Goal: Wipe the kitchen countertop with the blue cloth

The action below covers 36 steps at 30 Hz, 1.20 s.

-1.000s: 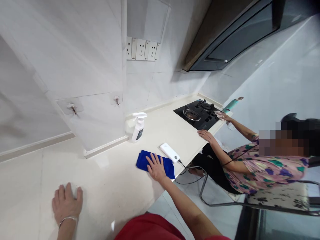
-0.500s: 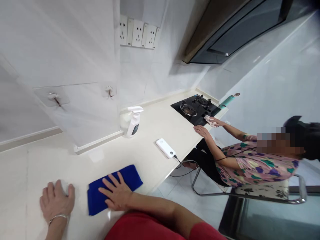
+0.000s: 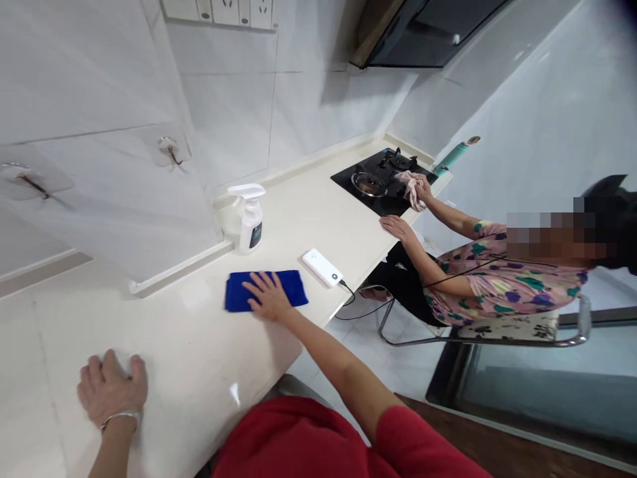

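Note:
My right hand (image 3: 269, 296) lies flat with spread fingers on a folded blue cloth (image 3: 236, 292), pressing it to the pale countertop (image 3: 184, 352). The cloth's far and right parts show past my fingers. To the left, my left hand (image 3: 112, 388), with a bracelet at the wrist, rests palm down on the bare counter, fingers apart and holding nothing. Beyond the cloth, near the wall corner, a white spray bottle (image 3: 251, 222) stands upright. A white power bank (image 3: 322, 267) with a black cable lies just right of the cloth.
On the right a seated person (image 3: 527, 285) holds a pale cloth (image 3: 411, 189) on the black gas hob (image 3: 371, 179). A green roll (image 3: 452, 158) is behind it. Wall hooks (image 3: 169, 149) and sockets (image 3: 229, 10) are above the counter; a range hood (image 3: 428, 33) overhangs.
My right hand has slid the blue cloth forward and to the right, nearer the spray bottle and power bank. My left hand has stayed put. The other person's cloth has moved on the hob.

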Motion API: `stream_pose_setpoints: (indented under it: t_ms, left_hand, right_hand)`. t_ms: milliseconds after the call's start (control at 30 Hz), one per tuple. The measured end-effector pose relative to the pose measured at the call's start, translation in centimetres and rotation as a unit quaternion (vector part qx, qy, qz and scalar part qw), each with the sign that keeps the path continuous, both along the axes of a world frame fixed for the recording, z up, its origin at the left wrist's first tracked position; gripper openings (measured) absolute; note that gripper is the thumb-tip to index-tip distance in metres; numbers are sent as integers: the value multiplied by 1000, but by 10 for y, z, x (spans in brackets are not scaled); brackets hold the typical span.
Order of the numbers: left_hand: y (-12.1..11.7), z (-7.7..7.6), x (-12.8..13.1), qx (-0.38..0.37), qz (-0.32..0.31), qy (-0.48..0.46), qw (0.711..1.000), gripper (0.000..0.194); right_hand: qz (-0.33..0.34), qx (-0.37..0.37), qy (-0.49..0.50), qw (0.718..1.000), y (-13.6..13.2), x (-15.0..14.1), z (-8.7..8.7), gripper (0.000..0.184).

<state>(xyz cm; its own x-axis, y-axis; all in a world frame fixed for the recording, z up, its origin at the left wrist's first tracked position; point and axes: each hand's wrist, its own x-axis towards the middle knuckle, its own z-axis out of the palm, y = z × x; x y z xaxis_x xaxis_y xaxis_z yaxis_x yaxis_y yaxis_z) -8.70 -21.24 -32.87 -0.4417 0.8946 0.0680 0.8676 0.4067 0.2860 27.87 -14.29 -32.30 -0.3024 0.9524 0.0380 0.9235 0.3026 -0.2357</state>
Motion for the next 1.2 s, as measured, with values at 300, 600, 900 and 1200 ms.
stream_pose_setpoints:
  t_ms: [300, 600, 900, 1200]
  left_hand:
    - [-8, 10, 8, 26, -20, -17, 999, 69]
    - [-13, -7, 3, 54, -22, -12, 998, 68]
    - [-13, -16, -10, 12, -49, -30, 998, 70]
    - [-34, -3, -30, -31, -24, -13, 999, 60]
  right_hand:
    - [-52, -7, -56, 997, -117, 27, -8, 60]
    - [267, -66, -1, 961, -169, -65, 5, 63]
    - [461, -20, 2, 887, -176, -176, 8, 53]
    - [300, -24, 12, 953, -128, -49, 2, 59]
